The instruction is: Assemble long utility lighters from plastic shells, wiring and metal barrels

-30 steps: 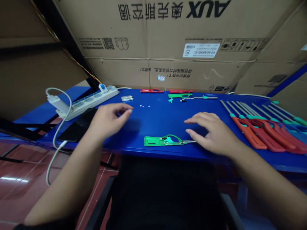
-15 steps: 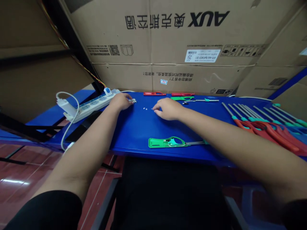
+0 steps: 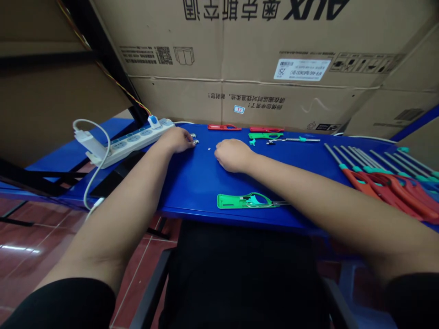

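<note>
Small metal parts (image 3: pixel 194 139) are found at the fingertips of the curled left hand (image 3: pixel 176 140), at its 3 o'clock, their short row running 12 to 6. The right hand (image 3: pixel 233 155) is held curled, its grip untellable; tiny pieces (image 3: pixel 208 148) are placed at its 9 o'clock, nearer it than the left.

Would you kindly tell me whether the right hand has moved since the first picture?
Yes: the right hand has moved forward and left, and now lies beyond the green plastic piece, not beside it.
</note>
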Demonstrator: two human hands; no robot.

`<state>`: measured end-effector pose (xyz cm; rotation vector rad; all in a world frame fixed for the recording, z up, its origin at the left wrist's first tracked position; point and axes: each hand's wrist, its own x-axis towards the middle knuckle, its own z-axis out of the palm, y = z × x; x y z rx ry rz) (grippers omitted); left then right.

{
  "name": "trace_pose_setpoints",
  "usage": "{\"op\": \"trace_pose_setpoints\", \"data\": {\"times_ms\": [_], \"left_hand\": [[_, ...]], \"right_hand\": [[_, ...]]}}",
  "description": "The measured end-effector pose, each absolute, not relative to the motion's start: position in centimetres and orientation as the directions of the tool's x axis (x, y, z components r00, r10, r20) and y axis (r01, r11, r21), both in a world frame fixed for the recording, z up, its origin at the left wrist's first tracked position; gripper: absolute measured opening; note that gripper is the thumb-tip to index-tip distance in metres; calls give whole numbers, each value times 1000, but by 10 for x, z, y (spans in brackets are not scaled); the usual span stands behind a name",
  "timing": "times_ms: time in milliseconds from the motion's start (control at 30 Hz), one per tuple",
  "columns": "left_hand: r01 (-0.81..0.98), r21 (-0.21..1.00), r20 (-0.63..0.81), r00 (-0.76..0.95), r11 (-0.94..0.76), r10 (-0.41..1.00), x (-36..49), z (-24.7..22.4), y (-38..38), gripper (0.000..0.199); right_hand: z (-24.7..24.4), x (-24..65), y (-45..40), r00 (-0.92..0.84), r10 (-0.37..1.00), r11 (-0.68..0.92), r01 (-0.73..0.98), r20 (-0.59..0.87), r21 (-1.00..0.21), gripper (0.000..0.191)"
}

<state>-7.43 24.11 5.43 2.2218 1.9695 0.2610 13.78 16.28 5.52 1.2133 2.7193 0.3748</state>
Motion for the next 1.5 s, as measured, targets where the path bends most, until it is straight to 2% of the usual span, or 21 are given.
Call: {"op": "trace_pose_setpoints", "data": {"times_ms": [133,233,267,333,367,400,433,500,700,967,1267,1500], "left_hand": [[922,325,113,184,-211,976,-60,56,227,13],[808,432,180,358,-401,916,-29,54,201,19],[756,455,199,428,-470,881,-17,53,190,23],[651,472,248,548,-594,799,5,52,170,28],[581,463,300,608,-670,735,14,51,161,28],[457,388,411,691,-800,594,20,51,154,26],[375,315,470,736,-872,487,24,50,149,22],[292,203,548,757,-935,356,27,49,142,21],[281,111,636,717,-953,286,25,48,137,23],[305,49,629,730,-951,267,25,47,132,27],[280,56,649,719,-958,249,24,47,131,25],[258,-10,692,699,-966,180,24,49,132,25]], "right_hand": [[65,170,136,-754,654,740,622,-58,255,20],[77,205,123,-773,634,755,613,-19,235,22],[80,216,121,-774,633,754,622,23,211,22],[83,236,117,-722,635,742,669,274,43,19],[82,244,115,-655,644,727,685,396,-50,18],[81,249,113,-580,649,715,685,492,-137,16],[78,253,110,-515,654,708,676,555,-206,15],[72,255,105,-457,655,711,642,601,-286,13],[65,251,96,-465,598,754,603,652,-261,9],[66,254,94,-477,582,762,602,659,-237,9],[67,252,93,-475,592,767,580,652,-274,8],[68,251,91,-456,573,775,571,681,-270,8]]}}
